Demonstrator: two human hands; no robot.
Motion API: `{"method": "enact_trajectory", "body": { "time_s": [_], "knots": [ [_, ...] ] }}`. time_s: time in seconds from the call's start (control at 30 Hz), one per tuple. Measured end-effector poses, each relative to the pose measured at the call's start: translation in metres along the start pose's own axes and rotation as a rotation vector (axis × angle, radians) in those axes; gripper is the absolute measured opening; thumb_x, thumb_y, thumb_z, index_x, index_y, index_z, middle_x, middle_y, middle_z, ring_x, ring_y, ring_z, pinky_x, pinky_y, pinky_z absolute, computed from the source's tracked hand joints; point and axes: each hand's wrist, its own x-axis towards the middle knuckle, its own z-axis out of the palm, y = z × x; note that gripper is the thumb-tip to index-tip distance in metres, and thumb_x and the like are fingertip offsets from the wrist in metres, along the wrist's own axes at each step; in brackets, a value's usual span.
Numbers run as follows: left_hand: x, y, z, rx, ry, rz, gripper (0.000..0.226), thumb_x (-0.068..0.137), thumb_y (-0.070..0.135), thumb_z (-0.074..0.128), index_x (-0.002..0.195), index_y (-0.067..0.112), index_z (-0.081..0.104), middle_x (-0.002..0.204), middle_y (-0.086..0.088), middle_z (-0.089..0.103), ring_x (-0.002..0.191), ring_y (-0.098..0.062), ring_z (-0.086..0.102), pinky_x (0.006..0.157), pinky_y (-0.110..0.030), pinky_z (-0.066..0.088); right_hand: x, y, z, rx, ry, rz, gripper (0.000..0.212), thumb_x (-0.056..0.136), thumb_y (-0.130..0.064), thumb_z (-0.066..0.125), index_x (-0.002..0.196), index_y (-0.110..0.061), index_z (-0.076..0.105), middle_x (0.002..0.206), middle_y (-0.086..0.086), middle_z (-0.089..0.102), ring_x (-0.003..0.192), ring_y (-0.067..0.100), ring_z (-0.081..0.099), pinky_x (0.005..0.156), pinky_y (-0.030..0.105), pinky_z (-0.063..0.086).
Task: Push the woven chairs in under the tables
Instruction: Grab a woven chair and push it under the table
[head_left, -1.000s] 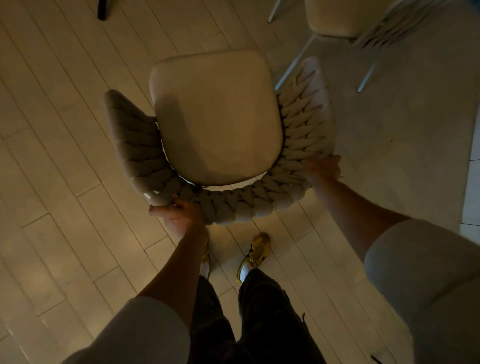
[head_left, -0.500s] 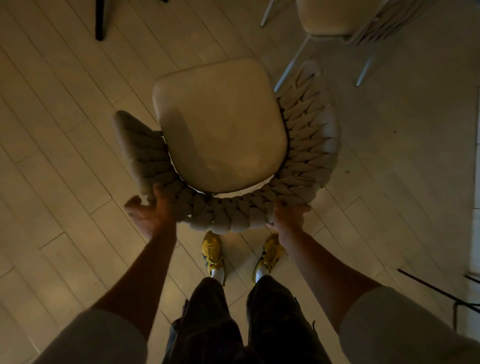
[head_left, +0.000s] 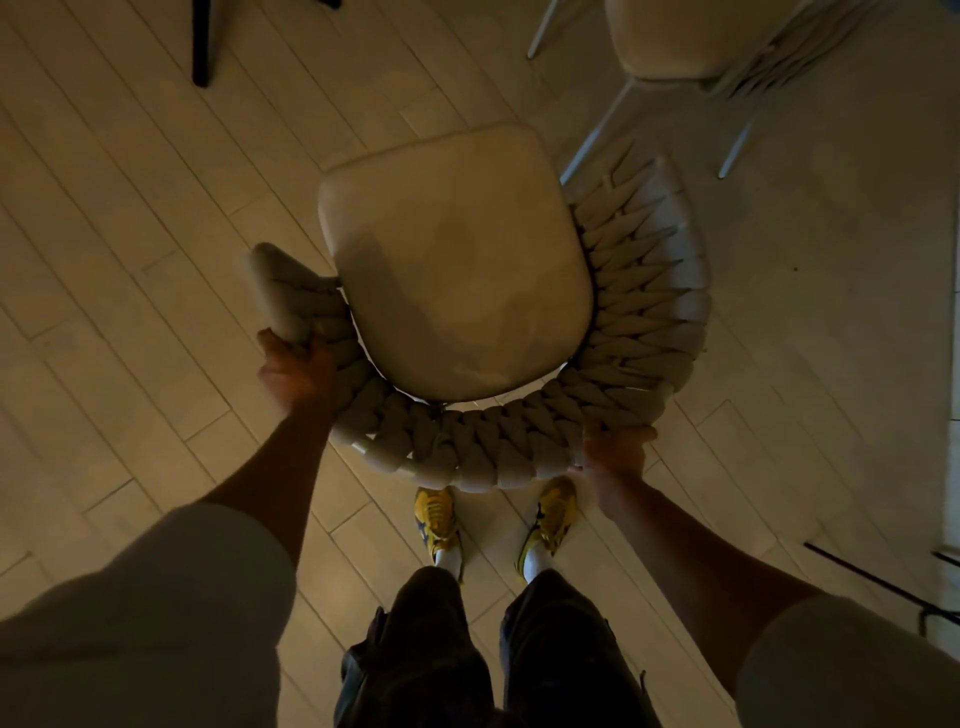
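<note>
Head view, my left hand (head_left: 296, 371) and right hand (head_left: 613, 449) both curled round the braided back of the woven chair (head_left: 457, 270), standing on the plank floor (head_left: 130, 260) before my feet, second chair (head_left: 675, 36) beyond.

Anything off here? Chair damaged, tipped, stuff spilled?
No damage or spill shows. The woven chair is out on open floor, skewed to the planks, with no table over it; left hand and right hand grip its backrest. A second chair upper right is out in the open too.
</note>
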Motion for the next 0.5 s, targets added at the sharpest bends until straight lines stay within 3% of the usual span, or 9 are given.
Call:
{"method": "enact_trajectory", "body": {
  "time_s": [0.1, 0.2, 0.33, 0.4, 0.5],
  "knots": [
    [-0.012, -0.006, 0.001, 0.020, 0.029, -0.026, 0.043, 0.098, 0.040, 0.062, 0.122, 0.007, 0.048, 0.105, -0.018, 0.068, 0.090, -0.033, 0.068, 0.074, -0.039, 0.054, 0.004, -0.015, -0.005, -0.123, 0.067, -0.060, 0.058, 0.101, -0.026, 0.064, 0.142, -0.005, 0.029, 0.132, 0.021, 0.057, 0.112, 0.043, 0.064, 0.092, 0.050, 0.059],
    [-0.030, -0.007, 0.005, 0.016, 0.087, -0.109, 0.042, 0.098, 0.041, 0.059, 0.120, 0.008, 0.047, 0.105, -0.021, 0.069, 0.084, -0.032, 0.066, 0.069, -0.036, 0.049, 0.019, -0.037, -0.014, -0.205, 0.043, -0.138, 0.058, 0.100, -0.029, 0.064, 0.140, -0.005, 0.031, 0.135, 0.026, 0.058, 0.115, 0.045, 0.063, 0.093, 0.046, 0.057],
    [-0.033, 0.005, 0.011, -0.023, 0.131, -0.161, 0.043, 0.096, 0.048, 0.058, 0.117, 0.013, 0.044, 0.102, -0.018, 0.069, 0.083, -0.034, 0.069, 0.072, -0.046, 0.060, 0.036, -0.078, -0.015, -0.263, -0.008, -0.196, 0.064, 0.102, -0.036, 0.063, 0.145, -0.002, 0.030, 0.140, 0.027, 0.055, 0.124, 0.044, 0.058, 0.090, 0.042, 0.049],
    [-0.030, 0.011, 0.016, -0.016, 0.137, -0.168, 0.042, 0.095, 0.047, 0.058, 0.116, 0.015, 0.043, 0.104, -0.019, 0.070, 0.085, -0.038, 0.071, 0.074, -0.052, 0.062, 0.041, -0.092, -0.014, -0.265, -0.034, -0.218, 0.071, 0.102, -0.038, 0.064, 0.149, 0.000, 0.027, 0.144, 0.027, 0.052, 0.128, 0.044, 0.056, 0.096, 0.043, 0.050],
    [-0.029, 0.018, 0.020, -0.010, 0.148, -0.169, 0.040, 0.095, 0.044, 0.059, 0.117, 0.015, 0.042, 0.108, -0.020, 0.070, 0.089, -0.039, 0.071, 0.076, -0.054, 0.062, 0.047, -0.096, -0.012, -0.237, -0.058, -0.207, 0.076, 0.102, -0.030, 0.063, 0.157, 0.002, 0.021, 0.151, 0.032, 0.044, 0.133, 0.048, 0.051, 0.111, 0.056, 0.046]
  ]
}}
